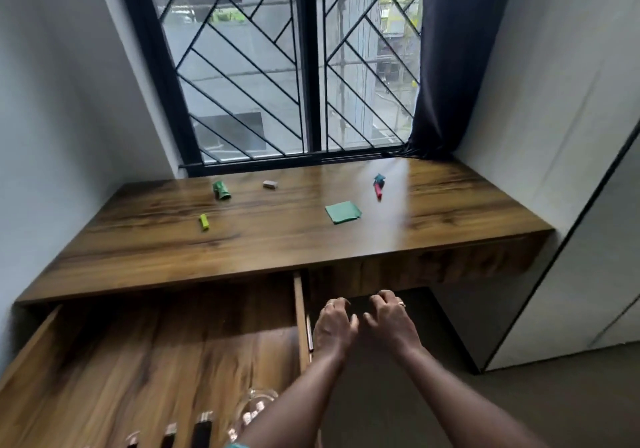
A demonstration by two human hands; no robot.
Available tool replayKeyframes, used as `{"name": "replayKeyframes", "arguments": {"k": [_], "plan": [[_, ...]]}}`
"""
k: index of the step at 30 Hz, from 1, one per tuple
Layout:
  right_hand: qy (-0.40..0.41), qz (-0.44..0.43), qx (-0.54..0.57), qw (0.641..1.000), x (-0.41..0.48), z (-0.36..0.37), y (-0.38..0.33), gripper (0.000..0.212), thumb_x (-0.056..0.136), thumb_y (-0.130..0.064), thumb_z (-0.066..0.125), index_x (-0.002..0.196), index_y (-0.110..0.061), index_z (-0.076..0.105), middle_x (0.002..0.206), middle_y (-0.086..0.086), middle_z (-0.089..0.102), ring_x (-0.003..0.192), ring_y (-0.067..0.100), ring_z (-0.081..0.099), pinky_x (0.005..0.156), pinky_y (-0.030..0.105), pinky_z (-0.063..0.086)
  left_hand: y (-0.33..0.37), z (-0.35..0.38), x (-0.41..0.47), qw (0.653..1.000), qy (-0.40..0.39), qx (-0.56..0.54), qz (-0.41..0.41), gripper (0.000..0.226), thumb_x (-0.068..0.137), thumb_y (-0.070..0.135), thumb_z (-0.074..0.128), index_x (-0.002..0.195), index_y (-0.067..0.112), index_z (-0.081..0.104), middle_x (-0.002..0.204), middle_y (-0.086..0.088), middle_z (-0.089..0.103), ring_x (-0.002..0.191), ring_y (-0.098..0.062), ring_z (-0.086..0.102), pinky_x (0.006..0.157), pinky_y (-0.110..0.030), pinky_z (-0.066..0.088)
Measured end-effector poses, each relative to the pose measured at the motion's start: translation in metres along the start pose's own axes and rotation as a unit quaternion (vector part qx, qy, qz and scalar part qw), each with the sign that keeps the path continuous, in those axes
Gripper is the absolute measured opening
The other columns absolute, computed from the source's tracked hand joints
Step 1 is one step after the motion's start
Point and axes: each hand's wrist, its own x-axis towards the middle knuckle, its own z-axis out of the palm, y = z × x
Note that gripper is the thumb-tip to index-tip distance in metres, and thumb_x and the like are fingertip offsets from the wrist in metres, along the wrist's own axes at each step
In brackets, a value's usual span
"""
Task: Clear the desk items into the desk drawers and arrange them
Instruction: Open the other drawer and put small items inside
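Five items (343, 213) dot the desk (138, 240) under a barred window (242, 101).

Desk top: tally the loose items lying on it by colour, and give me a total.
Green: 2, the crumpled roll and the square paper pad
Yellow-green: 1, the small stick
Grey: 1, the small block
Teal and red: 1, the pointed item
Total: 5

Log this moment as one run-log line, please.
left drawer open | right drawer closed | left hand, right hand curled at its lower edge, grip unclear | items on desk
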Motion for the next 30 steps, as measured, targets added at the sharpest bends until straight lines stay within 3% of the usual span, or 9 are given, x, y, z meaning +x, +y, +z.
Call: {"name": "replayKeyframes", "arguments": {"k": [5,14,20,30], "plan": [[0.014,-0.007,-0.004,1.0,0.04,-0.017,0.03,0.041,0.094,-0.031,0.051,0.131,-0.013,0.05,0.137,0.005,0.04,0.128,0.021,0.042,0.103,0.027,0.039,0.035,0.015,0.04,1.0,0.021,-0.005,0.001,0.038,0.093,0.03,0.051,0.128,0.018,0.053,0.13,-0.002,0.055,0.122,-0.017,0.053,0.098,-0.027,0.045],[-0.025,-0.056,-0.097,0.993,0.144,-0.033,0.054,0.04,0.098,-0.029,0.042,0.133,-0.011,0.045,0.137,0.011,0.04,0.126,0.025,0.042,0.104,0.029,0.037,0.036,0.035,0.147,0.994,0.08,-0.031,-0.065,0.031,0.094,0.025,0.05,0.124,0.017,0.056,0.126,-0.004,0.058,0.119,-0.018,0.054,0.099,-0.027,0.044],[-0.057,-0.104,-0.127,0.985,0.215,-0.036,0.062,0.036,0.096,-0.019,0.046,0.132,-0.013,0.046,0.138,0.009,0.04,0.125,0.026,0.043,0.097,0.032,0.046,0.022,0.024,0.2,0.987,0.124,-0.004,-0.098,0.031,0.094,0.024,0.051,0.124,0.018,0.056,0.123,-0.003,0.061,0.113,-0.018,0.058,0.094,-0.027,0.047],[0.001,-0.023,-0.099,0.995,0.34,-0.046,0.059,0.032,0.097,-0.007,0.037,0.123,-0.009,0.055,0.133,0.016,0.043,0.117,0.032,0.048,0.09,0.037,0.048,0.006,0.008,0.269,0.977,0.154,0.039,-0.144,0.03,0.094,0.022,0.05,0.123,0.018,0.058,0.124,-0.004,0.061,0.116,-0.021,0.055,0.097,-0.031,0.044]]}}
